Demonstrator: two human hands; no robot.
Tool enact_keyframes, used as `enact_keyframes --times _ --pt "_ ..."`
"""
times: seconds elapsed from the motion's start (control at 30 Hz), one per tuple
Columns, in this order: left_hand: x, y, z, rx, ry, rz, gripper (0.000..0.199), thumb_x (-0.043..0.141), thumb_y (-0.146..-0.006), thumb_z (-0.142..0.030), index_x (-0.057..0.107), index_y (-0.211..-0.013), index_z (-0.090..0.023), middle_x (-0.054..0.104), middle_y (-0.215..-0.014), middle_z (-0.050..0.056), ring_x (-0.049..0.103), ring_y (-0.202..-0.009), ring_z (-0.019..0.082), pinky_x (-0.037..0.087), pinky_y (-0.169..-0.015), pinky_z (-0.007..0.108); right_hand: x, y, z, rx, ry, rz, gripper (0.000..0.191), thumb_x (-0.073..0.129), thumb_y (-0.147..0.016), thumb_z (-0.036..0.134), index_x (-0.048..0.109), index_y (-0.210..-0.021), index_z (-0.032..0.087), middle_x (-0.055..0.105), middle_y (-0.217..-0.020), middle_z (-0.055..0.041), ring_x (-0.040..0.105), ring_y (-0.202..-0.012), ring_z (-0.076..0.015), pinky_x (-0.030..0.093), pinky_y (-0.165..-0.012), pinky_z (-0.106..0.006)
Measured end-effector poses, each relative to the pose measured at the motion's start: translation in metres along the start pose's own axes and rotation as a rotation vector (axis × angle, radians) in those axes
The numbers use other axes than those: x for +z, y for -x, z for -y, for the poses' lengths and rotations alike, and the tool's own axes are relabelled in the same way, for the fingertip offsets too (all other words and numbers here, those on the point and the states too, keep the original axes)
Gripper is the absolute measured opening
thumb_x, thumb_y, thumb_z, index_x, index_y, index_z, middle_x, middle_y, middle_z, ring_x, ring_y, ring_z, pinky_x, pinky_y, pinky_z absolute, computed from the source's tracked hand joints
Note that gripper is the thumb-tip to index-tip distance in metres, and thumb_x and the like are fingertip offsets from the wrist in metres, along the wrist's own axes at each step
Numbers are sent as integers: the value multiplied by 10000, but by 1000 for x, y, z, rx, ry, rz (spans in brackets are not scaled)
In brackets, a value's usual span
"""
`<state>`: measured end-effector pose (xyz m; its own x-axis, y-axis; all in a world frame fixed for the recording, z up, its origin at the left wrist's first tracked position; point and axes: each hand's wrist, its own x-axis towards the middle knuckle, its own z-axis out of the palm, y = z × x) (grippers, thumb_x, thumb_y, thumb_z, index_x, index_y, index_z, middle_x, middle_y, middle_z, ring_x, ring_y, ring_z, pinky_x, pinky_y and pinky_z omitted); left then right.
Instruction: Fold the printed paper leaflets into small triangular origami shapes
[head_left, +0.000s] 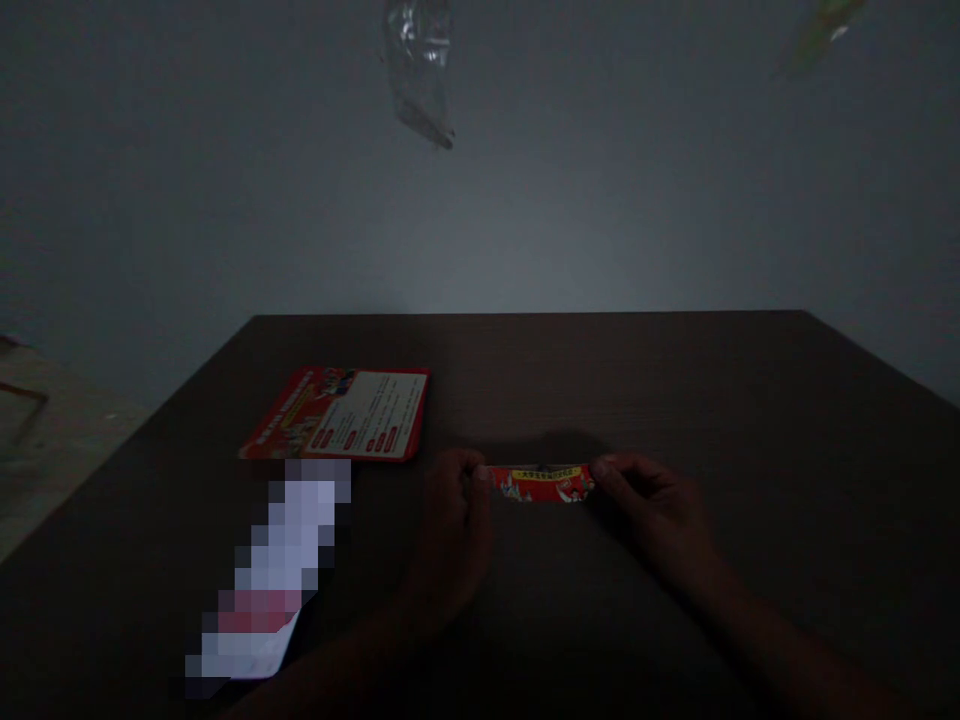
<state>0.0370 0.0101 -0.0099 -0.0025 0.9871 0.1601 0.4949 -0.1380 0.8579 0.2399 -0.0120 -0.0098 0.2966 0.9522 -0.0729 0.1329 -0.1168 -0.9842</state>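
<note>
A red printed paper piece [541, 484] with yellow and white lettering is stretched between my two hands, low over the dark table. My left hand [459, 520] pinches its left end between thumb and fingers. At the right end, my right hand [651, 500] grips it the same way, thumb toward the paper. The piece looks like a narrow strip from this angle. To the left of my left hand lies a stack of red and white printed sheets [375, 412]. The room is dim, so finger details are faint.
A lit phone-like screen [292, 550], pixelated, lies at the left front near my left forearm. The dark table [600, 370] meets a grey wall. A clear plastic bag [420, 70] hangs on the wall, with a blurred yellow-green item [821, 35] at upper right.
</note>
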Motion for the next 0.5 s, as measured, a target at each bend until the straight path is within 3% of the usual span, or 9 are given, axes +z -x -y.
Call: enact_keyframes --times 0.17,0.5 --pt "0 -8 6 238 -312 -47 86 416 -829 -128 472 -798 -187 556 -921 67 514 -899 218 392 -821 386 1 -6 -2 -19 180 45 277 655 -722 436 654 -742 160 685 -742 -56 625 -693 -194 475 -627 -292" --pt "-1 -9 2 260 -678 72 57 481 -809 -128 521 -835 -158 553 -1082 117 486 -1030 267 373 -892 438 -1 -12 -10 -236 576 145 160 548 -817 338 631 -802 203 688 -784 -31 640 -731 -206 460 -661 -321"
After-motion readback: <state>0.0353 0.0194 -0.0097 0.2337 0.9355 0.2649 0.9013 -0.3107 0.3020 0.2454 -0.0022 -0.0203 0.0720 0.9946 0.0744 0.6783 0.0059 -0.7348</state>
